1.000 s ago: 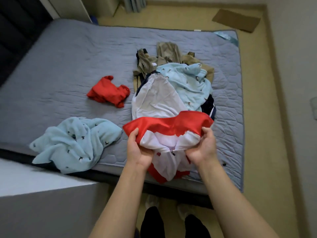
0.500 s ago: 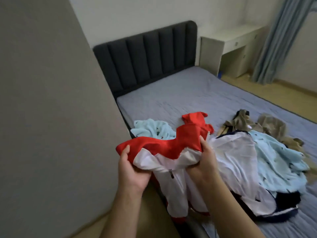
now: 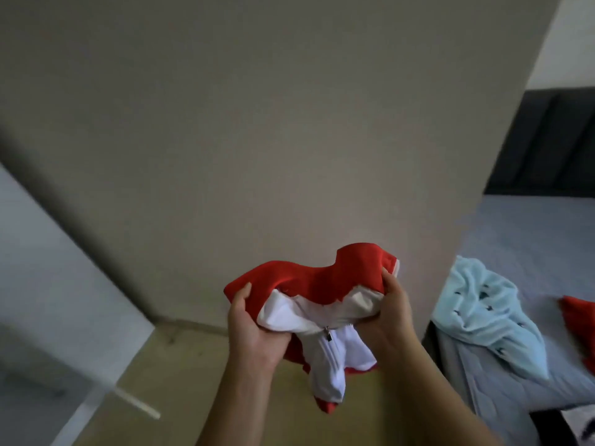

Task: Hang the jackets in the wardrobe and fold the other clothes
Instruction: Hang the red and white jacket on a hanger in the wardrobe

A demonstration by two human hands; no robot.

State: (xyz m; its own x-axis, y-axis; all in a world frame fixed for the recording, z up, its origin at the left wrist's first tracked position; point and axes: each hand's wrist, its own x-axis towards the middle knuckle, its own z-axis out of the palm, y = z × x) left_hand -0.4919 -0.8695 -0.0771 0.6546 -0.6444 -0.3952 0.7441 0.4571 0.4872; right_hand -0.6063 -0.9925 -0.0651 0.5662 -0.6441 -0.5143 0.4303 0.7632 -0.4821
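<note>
Since before, the view has been turned to a wall (image 3: 257, 123). One jacket (image 3: 309, 281) is gripped by the left hand (image 3: 254, 329) and the right hand (image 3: 389, 313); one blue garment (image 3: 483, 313) lies right of them.

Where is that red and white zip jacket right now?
Head view, lower centre: the jacket is bunched between the left hand and right hand, left of the bed, in front of a beige panel.

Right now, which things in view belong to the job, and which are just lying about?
Job: red and white zip jacket, gripped by left hand and right hand; light blue garment and red garment on the bed.
Just there: dark headboard; beige panel; floor.
</note>
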